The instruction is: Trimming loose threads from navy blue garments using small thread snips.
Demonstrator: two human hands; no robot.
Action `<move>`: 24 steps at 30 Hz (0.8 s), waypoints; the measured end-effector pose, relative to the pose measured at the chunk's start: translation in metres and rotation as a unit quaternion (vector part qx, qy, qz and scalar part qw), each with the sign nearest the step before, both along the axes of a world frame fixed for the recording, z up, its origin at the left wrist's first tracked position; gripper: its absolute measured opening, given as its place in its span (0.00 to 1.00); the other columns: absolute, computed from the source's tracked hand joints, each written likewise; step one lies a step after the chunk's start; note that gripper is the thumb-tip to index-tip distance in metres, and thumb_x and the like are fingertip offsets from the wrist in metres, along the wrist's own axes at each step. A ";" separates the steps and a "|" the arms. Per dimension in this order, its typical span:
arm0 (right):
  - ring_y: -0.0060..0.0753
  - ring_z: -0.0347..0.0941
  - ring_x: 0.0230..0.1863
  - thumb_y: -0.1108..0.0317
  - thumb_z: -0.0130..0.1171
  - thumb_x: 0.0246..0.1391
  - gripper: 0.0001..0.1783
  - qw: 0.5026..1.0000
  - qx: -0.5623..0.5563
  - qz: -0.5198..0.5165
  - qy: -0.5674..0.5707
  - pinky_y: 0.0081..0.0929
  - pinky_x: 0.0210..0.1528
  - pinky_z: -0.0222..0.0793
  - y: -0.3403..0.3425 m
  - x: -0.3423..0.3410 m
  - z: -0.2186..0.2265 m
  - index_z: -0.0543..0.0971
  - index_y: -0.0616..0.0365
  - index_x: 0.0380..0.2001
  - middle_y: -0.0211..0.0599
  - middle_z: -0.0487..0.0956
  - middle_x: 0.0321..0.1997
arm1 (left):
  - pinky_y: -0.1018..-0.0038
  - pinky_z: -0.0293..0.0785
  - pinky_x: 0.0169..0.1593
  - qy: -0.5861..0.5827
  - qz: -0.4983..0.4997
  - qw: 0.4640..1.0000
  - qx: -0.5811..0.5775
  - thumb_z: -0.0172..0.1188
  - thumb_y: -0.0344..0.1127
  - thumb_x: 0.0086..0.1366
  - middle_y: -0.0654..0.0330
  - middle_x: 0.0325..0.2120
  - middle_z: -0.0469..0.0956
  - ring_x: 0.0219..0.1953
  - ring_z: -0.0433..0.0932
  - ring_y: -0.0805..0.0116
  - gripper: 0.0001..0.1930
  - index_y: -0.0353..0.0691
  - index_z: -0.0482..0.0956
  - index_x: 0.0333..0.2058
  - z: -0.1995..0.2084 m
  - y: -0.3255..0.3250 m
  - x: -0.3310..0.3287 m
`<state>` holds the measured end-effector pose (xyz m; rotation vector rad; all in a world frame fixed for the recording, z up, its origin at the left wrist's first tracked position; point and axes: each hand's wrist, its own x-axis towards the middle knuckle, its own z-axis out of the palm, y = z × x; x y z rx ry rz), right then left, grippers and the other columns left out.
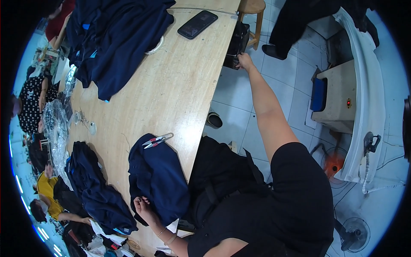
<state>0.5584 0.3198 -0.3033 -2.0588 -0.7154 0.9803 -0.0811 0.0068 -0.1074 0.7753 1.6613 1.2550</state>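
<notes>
My left hand (143, 210) rests over the near edge of a folded navy garment (160, 171) on the table, its fingers curled; whether cloth or something small is between them I cannot make out. Thread snips (157, 140) with red and pale handles lie on top of that garment, apart from the hand. My right arm stretches far forward past the table's right edge. There my right hand (245, 63) is closed on the rim of a black container (233, 61), partly hidden under the tabletop; its contents are too dark to tell.
Another navy garment (98, 186) lies to the left, and a large navy heap (115, 47) at the far left. A black phone (198, 24) lies on the wooden table (184, 77). A wooden stool (252, 10) and a pressing table (364, 85) stand right. Other people work along the left.
</notes>
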 end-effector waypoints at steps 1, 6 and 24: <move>0.43 0.81 0.27 0.61 0.48 0.57 0.19 1.000 -0.010 0.009 -0.015 0.37 0.29 0.78 0.000 -0.012 0.005 0.77 0.66 0.42 0.51 0.81 0.31 | 0.84 0.62 0.35 0.002 -0.002 1.000 -0.003 0.49 0.33 0.71 0.65 0.27 0.72 0.28 0.66 0.80 0.05 0.40 0.71 0.36 -0.001 -0.002 -0.003; 0.48 0.79 0.40 0.57 0.51 0.56 0.22 0.994 -0.038 -0.013 -0.099 0.42 0.46 0.73 0.000 -0.007 0.013 0.76 0.66 0.44 0.56 0.79 0.41 | 0.84 0.62 0.35 0.002 -0.023 1.000 0.001 0.49 0.33 0.71 0.66 0.27 0.72 0.28 0.66 0.81 0.05 0.40 0.71 0.37 0.001 0.004 -0.001; 0.52 0.75 0.50 0.63 0.60 0.52 0.17 0.944 0.096 -0.065 -0.308 0.41 0.54 0.70 0.061 0.005 0.107 0.81 0.55 0.46 0.52 0.80 0.45 | 0.85 0.62 0.34 0.012 -0.007 1.000 -0.019 0.50 0.33 0.70 0.67 0.26 0.72 0.27 0.66 0.81 0.05 0.41 0.72 0.36 0.002 0.002 -0.002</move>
